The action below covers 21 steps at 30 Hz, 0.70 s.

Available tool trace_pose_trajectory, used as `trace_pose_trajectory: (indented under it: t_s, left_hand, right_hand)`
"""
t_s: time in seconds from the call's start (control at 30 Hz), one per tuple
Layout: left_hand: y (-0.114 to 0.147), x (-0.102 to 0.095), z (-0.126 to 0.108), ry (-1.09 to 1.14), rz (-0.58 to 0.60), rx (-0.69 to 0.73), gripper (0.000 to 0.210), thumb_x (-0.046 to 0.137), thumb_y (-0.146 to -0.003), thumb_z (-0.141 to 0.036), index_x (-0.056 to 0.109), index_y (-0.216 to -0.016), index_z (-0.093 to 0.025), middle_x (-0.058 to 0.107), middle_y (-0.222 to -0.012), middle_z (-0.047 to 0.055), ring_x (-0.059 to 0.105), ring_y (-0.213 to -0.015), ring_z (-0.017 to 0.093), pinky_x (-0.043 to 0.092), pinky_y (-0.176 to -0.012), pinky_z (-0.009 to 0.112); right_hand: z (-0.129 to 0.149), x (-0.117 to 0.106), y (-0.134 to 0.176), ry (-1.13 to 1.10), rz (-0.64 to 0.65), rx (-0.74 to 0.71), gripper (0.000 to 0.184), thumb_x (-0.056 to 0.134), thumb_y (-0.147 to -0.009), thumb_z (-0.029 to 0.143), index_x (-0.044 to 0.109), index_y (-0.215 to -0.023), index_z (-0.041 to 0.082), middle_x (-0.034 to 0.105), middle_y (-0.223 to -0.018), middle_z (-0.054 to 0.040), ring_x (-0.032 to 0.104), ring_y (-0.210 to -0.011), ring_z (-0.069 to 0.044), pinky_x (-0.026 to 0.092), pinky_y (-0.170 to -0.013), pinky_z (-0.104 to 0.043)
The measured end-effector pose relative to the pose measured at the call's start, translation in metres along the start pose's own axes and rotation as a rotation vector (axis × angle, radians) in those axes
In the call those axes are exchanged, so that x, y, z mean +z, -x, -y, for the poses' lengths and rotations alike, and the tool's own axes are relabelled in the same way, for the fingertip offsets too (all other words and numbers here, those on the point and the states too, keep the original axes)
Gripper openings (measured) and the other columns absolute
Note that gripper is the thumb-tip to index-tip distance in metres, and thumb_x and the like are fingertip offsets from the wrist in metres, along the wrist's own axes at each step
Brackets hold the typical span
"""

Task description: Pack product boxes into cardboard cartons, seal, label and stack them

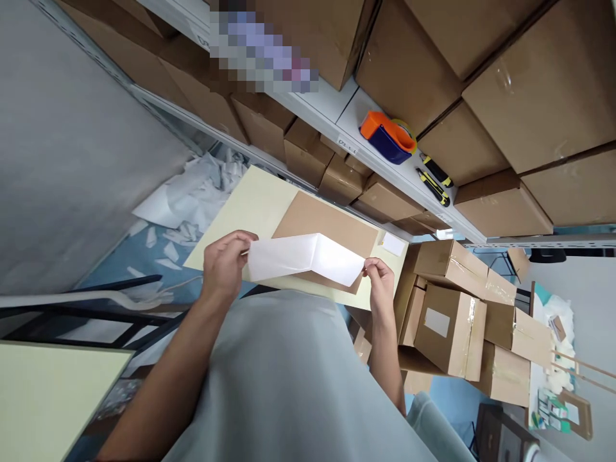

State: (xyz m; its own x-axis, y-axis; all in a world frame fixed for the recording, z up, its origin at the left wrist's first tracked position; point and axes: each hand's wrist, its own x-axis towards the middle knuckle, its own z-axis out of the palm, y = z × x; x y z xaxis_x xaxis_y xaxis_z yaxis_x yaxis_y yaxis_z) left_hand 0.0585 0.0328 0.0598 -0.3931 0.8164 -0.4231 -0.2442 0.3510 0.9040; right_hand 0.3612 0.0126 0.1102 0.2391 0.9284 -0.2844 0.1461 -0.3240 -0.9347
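A white strip of paper (pixel 283 255), creased near its middle, stretches between my two hands. My left hand (pixel 225 264) pinches its left end between thumb and fingers. At the other end, the fingertips of my right hand (pixel 380 282) are closed on the paper's right edge. Beneath the strip lies a flat brown sheet (pixel 322 221), which looks like cardboard or kraft paper, on a pale yellow tabletop (pixel 240 205). A small white label or paper piece (pixel 393 244) rests at the table's right end.
Shelves of cardboard boxes (pixel 409 64) rise beyond the table. An orange and blue tape dispenser (pixel 389 138) and two yellow-black utility knives (pixel 436 186) lie on a shelf. Boxes (pixel 447 327) are stacked at right; paper scraps (pixel 187 199) litter the left floor.
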Motion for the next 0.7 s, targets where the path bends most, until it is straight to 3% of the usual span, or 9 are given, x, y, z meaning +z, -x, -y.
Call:
trace_pose_trajectory:
  t_s: [0.17,0.3,0.47,0.6,0.7]
  left_hand:
    - [-0.037,-0.027,0.002,0.168,-0.224,-0.146,0.023,0.058,-0.062,-0.038,0.046,-0.076,-0.024,0.057,-0.073,-0.001,0.059,-0.075,0.017,0.046,-0.063,0.029]
    - [-0.065,-0.058,-0.001,0.153,-0.347,-0.187,0.025,0.06,-0.068,-0.035,0.05,-0.088,-0.023,0.058,-0.079,-0.005,0.065,-0.076,0.014,0.049,-0.065,0.026]
    - [-0.111,-0.095,-0.011,0.064,-0.352,-0.136,0.013,0.054,-0.082,-0.03,0.05,-0.091,-0.021,0.059,-0.081,-0.006,0.068,-0.079,0.011,0.054,-0.069,0.024]
    - [-0.158,-0.118,-0.023,-0.044,-0.307,-0.063,0.003,0.046,-0.091,-0.023,0.046,-0.091,-0.021,0.054,-0.081,-0.007,0.063,-0.073,0.006,0.057,-0.073,0.023]
    - [-0.194,-0.127,-0.035,-0.196,-0.234,0.064,0.011,0.038,-0.098,-0.019,0.037,-0.089,-0.025,0.046,-0.077,-0.009,0.056,-0.067,0.005,0.053,-0.07,0.021]
  right_hand:
    - [0.007,0.001,-0.003,0.029,-0.087,-0.014,0.025,0.073,-0.085,0.045,0.071,-0.08,0.021,0.068,-0.08,-0.0018,0.059,-0.078,-0.018,0.049,-0.076,-0.032]
    - [0.013,0.01,-0.005,0.052,-0.129,-0.017,0.025,0.075,-0.085,0.045,0.071,-0.082,0.021,0.066,-0.077,-0.0005,0.057,-0.075,-0.018,0.047,-0.076,-0.032]
    - [0.019,0.044,0.001,0.058,-0.143,-0.015,0.028,0.078,-0.087,0.048,0.073,-0.085,0.02,0.065,-0.075,-0.0006,0.062,-0.077,-0.02,0.048,-0.079,-0.034]
    - [0.028,0.076,0.012,0.112,-0.079,-0.037,0.029,0.076,-0.088,0.049,0.07,-0.081,0.021,0.063,-0.075,0.0003,0.061,-0.078,-0.02,0.049,-0.081,-0.034]
    - [0.035,0.095,0.021,0.129,-0.067,-0.053,0.028,0.075,-0.09,0.047,0.069,-0.08,0.022,0.063,-0.079,0.0002,0.062,-0.081,-0.02,0.05,-0.084,-0.035]
